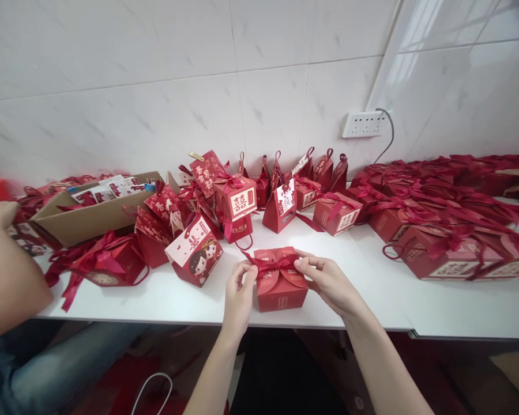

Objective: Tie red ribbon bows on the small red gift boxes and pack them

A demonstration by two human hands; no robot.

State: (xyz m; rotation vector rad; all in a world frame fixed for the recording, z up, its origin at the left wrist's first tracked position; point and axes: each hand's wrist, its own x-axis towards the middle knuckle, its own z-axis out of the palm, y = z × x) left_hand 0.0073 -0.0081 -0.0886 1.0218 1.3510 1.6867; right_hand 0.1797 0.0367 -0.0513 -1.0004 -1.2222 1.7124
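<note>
Our left hand (239, 285) and right hand (328, 281) each pinch the ribbon (277, 264) between fingers atop the red box (282, 298) near the front edge of the table (367, 288) — tugging unevenly, we could pull the ribbon askew.

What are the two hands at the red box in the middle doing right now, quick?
Left hand: closed, thumb and fingers pinching the red ribbon on the box.
Right hand: closed, pinching the ribbon's other side.
</note>
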